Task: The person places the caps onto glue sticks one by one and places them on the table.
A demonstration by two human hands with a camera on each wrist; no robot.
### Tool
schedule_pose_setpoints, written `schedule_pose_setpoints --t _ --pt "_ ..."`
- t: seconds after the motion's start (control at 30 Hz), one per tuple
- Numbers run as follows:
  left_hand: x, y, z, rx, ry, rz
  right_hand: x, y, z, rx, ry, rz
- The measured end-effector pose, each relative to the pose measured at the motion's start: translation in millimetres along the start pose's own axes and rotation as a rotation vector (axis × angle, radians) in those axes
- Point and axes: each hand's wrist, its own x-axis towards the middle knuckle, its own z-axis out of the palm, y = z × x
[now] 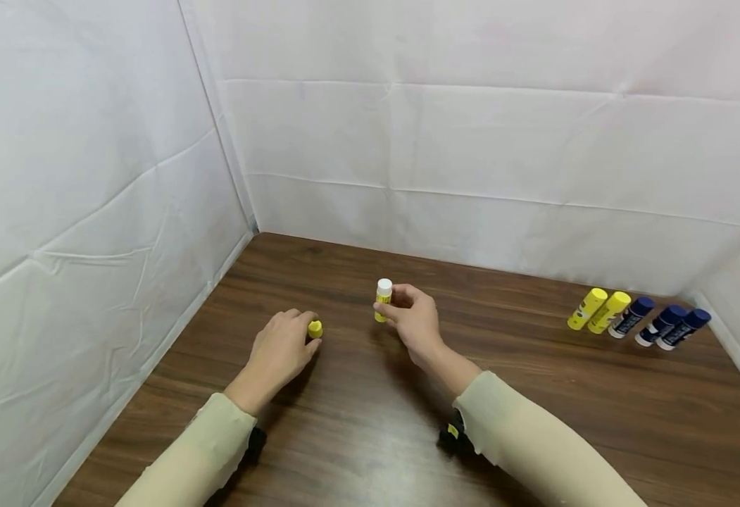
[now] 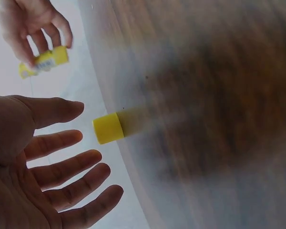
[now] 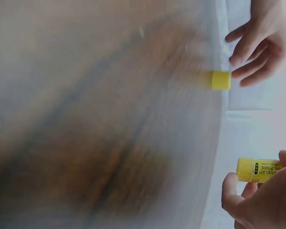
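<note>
A yellow glue stick [image 1: 382,300] with a white top is pinched upright between the thumb and fingers of my right hand [image 1: 419,322], a little above the table. To its left, a small yellow cap [image 1: 315,329] stands on the wood. My left hand [image 1: 283,346] is beside this cap, thumb and fingers spread around it. The left wrist view shows a gap between those fingers and the cap [image 2: 108,129]. In the right wrist view, printed lettering shows on the held glue stick [image 3: 260,170].
At the far right of the brown wooden table [image 1: 370,422] stand two yellow glue sticks [image 1: 609,313] and three dark blue ones [image 1: 661,325] in a row. White cloth walls [image 1: 471,155] border the table at the back and sides.
</note>
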Motion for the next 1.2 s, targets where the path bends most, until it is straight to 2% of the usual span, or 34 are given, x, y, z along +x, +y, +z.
schedule_pose_setpoints --t 0.17,0.3,0.7,0.87,1.0,1.2 --pt "2.1 0.0 -0.8 0.008 -0.027 -0.019 -22.0 -3 -12 0.027 -0.036 0.000" --pt "4.0 0.7 -1.7 0.009 -0.056 -0.027 -34.9 -6 -19 0.034 -0.022 -0.007" --pt "15.7 3.4 -1.5 0.015 -0.107 0.016 -63.5 -20 -48 0.048 0.006 -0.038" --pt "22.0 5.0 -2.6 0.017 -0.149 0.036 -74.9 -21 -60 -0.018 -0.014 -0.057" --pt "25.7 5.8 -1.3 0.002 -0.157 0.057 -83.4 -19 -69 -0.088 -0.031 -0.085" --pt "30.4 5.3 2.9 -0.015 -0.168 0.096 -101.3 -21 -79 -0.133 -0.056 -0.104"
